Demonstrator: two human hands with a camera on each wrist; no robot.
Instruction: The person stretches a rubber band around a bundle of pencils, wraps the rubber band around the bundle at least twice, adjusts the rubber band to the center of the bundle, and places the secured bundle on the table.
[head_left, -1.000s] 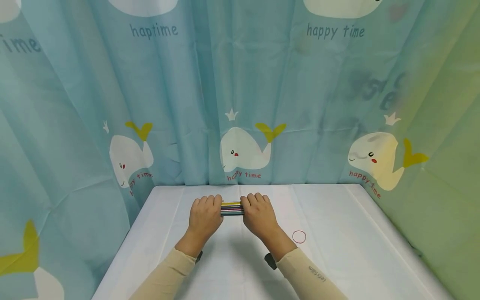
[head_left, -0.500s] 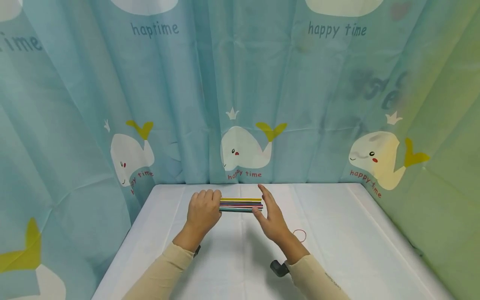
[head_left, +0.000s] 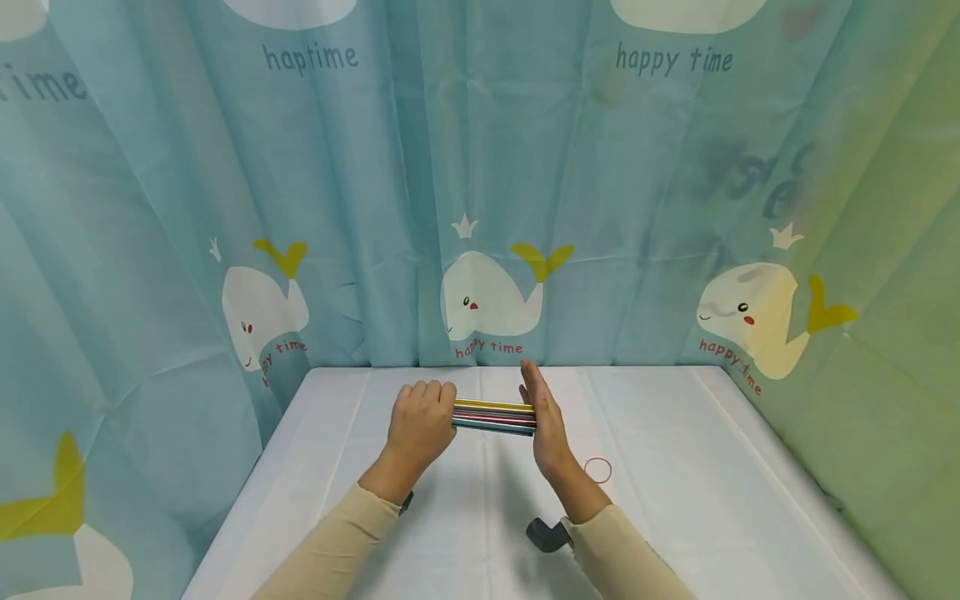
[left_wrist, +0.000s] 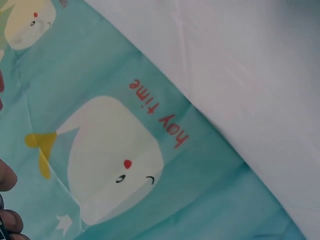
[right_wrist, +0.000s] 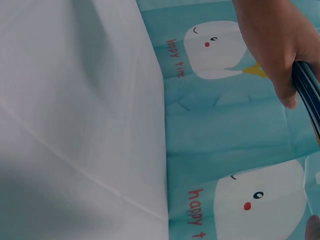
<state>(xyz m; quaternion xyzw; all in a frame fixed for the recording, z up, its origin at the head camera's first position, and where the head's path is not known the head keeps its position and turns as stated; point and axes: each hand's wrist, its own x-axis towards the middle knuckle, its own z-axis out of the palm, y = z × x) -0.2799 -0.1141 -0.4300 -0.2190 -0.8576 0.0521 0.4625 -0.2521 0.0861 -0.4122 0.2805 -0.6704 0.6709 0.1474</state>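
Note:
A bundle of thin coloured pencils [head_left: 493, 417], with yellow, red and blue among them, lies level in the air above the table. My left hand [head_left: 422, 423] grips its left end, the fingers curled over the top. Against the right ends my right hand [head_left: 549, 425] holds its palm flat, fingers straight and pointing up. In the right wrist view the left hand [right_wrist: 280, 47] grips the dark pencils [right_wrist: 306, 87], which run off the edge. Only a few fingertips [left_wrist: 7, 176] show in the left wrist view. The pencil ends at the right palm are hidden.
On the white-covered table [head_left: 675, 500] lies a thin red ring [head_left: 597, 470], like a rubber band, right of the right forearm. A blue whale-print curtain [head_left: 390, 208] hangs behind and along the sides. A dark wrist camera [head_left: 547, 535] juts from the right sleeve.
The right hand has let go of the pencils' right part, opened, and now sets its palm to their ends. The left hand keeps its grip and has shifted slightly right.

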